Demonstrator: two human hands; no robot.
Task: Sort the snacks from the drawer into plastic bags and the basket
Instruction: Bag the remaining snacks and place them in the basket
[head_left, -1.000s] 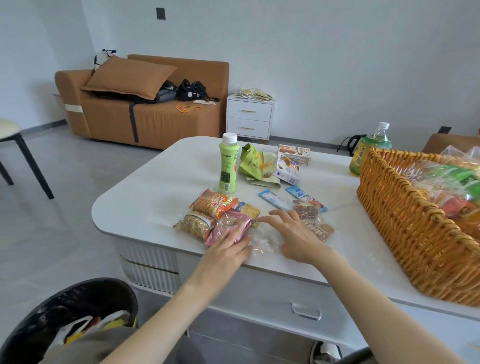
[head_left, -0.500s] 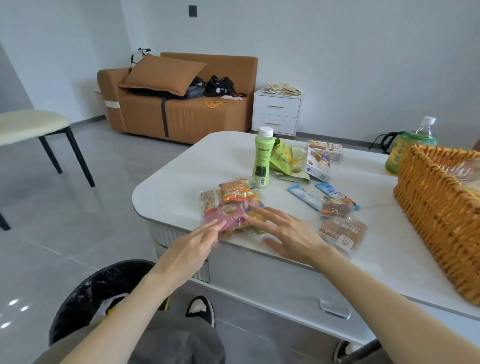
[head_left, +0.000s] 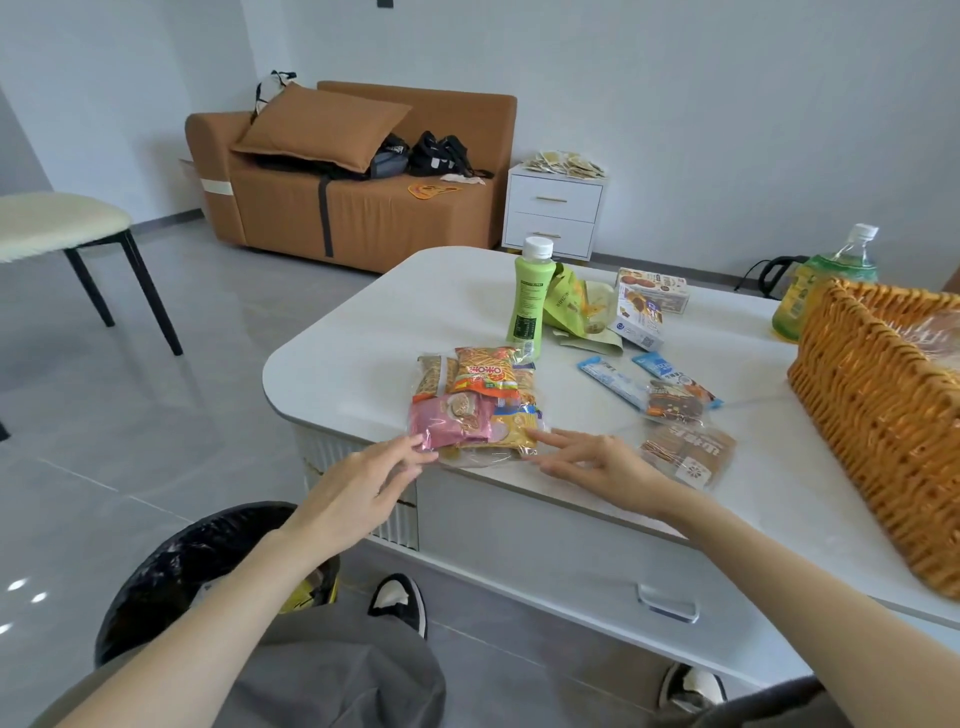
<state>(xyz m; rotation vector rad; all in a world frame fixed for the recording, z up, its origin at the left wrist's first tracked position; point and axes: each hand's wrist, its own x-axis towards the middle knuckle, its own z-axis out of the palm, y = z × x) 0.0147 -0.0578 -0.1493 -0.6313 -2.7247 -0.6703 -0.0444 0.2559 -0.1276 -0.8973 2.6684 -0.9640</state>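
We log table (head_left: 353, 374): smooth matt white | basket (head_left: 872, 415): rough woven wicker | plastic bag (head_left: 475, 410): clear glossy film over shiny foil packets | floor (head_left: 156, 415): glossy tile | sofa (head_left: 415, 218): matt brown cloth | drawer handle (head_left: 667, 608): brushed metal.

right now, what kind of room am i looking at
Probably a living room in a home: a brown sofa with a cushion on it, a small white drawer cabinet beside it, and a low white table holding snacks.

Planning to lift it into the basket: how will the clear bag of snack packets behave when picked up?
The clear bag will likely sag, since thin film holds loose packets. Probably light for its bulk: they look small and puffed. Its glossy film may slip.
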